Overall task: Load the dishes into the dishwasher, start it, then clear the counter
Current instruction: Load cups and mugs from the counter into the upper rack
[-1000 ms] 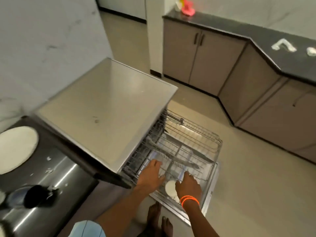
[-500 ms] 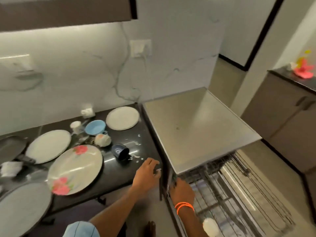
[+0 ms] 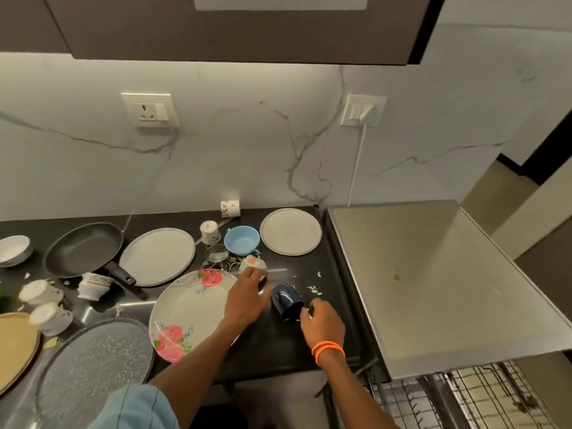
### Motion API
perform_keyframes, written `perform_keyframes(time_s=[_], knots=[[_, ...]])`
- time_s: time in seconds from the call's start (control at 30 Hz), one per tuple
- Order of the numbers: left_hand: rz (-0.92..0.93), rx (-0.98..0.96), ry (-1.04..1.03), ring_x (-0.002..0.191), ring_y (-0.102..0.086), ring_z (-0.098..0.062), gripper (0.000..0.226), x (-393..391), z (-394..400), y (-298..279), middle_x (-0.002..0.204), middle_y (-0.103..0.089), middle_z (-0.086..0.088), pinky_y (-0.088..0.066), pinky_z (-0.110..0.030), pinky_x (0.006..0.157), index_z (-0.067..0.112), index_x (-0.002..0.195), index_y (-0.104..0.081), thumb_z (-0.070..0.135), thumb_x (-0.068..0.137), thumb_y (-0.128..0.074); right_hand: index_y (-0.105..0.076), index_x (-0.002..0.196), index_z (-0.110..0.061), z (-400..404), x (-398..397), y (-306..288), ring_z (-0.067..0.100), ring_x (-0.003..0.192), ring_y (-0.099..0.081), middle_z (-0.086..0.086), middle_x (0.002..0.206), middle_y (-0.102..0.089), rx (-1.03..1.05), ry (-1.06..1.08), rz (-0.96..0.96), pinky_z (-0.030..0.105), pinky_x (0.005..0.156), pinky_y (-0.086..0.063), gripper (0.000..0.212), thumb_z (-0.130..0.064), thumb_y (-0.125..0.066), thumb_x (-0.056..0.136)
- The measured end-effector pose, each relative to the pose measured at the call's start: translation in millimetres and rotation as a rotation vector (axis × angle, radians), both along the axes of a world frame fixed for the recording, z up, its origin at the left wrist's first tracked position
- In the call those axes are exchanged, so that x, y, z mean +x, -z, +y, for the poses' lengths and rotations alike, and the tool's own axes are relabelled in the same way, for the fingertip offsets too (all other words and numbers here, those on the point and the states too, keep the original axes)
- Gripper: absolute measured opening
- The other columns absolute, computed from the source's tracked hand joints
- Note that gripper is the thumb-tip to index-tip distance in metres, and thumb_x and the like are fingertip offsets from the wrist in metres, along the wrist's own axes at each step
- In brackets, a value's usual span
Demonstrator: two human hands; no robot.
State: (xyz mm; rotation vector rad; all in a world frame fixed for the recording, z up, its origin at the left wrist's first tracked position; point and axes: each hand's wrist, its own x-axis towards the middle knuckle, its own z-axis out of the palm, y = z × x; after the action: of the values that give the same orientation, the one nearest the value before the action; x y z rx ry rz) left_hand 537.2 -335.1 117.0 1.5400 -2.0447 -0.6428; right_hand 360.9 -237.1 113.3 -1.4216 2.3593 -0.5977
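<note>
A dark blue mug (image 3: pixel 286 301) lies on its side on the black counter (image 3: pixel 278 345). My right hand (image 3: pixel 323 323), with orange bands on the wrist, has its fingers curled on the mug's rim. My left hand (image 3: pixel 247 297) reaches over the floral plate (image 3: pixel 188 311), fingers spread and touching a small white cup with a pink flower (image 3: pixel 252 262). The dishwasher (image 3: pixel 433 289) stands right of the counter, and its wire rack (image 3: pixel 464 400) is pulled out at the bottom right.
On the counter are a blue bowl (image 3: pixel 242 240), two grey plates (image 3: pixel 291 231) (image 3: pixel 157 256), a black pan (image 3: pixel 83 249), a steel cup (image 3: pixel 216 252), several white cups and bowls at the left, and a grey speckled plate (image 3: pixel 93 366). A cabinet hangs overhead.
My view swung from the dishwasher rack up to the counter. Both hands left the rack and moved onto the counter, the right to the blue mug and the left to the floral cup.
</note>
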Motion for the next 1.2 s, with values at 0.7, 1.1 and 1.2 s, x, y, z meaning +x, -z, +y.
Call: perform_keyframes(time_s=[0.7, 1.1, 1.2], knots=[[-0.748, -0.156, 0.484, 0.129, -0.049, -0.022, 0.068, 15.5, -103.3, 26.6, 0.136, -0.056, 0.002, -0.034, -0.042, 0.109, 0.033, 0.130, -0.051, 0.020, 0.070, -0.080, -0.035, 0.143, -0.024, -101.2, 33.0, -9.3, 0.031, 0.130, -0.044, 0.008, 0.143, -0.041, 0.346, -0.207, -0.049, 0.044, 0.107, -0.041, 0.090, -0.065, -0.071, 0.070], [-0.502, -0.125, 0.284, 0.115, -0.051, -0.016, 0.068, 8.0, -125.5, 0.6, 0.125, -0.064, 0.007, -0.041, -0.037, 0.100, 0.035, 0.129, -0.053, 0.063, 0.069, -0.070, -0.061, 0.111, -0.021, -96.5, -5.6, -15.1, 0.021, 0.099, -0.063, 0.000, 0.111, -0.063, 0.400, -0.099, -0.233, 0.037, 0.083, -0.057, 0.081, -0.052, -0.082, 0.040], [-0.293, -0.010, 0.177, 0.114, -0.053, -0.016, 0.072, -0.4, -124.8, -4.7, 0.125, -0.062, 0.003, -0.051, -0.035, 0.092, 0.029, 0.131, -0.051, 0.061, 0.071, -0.076, -0.054, 0.090, -0.019, -82.7, -21.2, -12.7, 0.011, 0.079, -0.061, -0.002, 0.092, -0.065, 0.186, 0.081, -0.483, 0.025, 0.061, -0.052, 0.066, -0.045, -0.088, 0.039]])
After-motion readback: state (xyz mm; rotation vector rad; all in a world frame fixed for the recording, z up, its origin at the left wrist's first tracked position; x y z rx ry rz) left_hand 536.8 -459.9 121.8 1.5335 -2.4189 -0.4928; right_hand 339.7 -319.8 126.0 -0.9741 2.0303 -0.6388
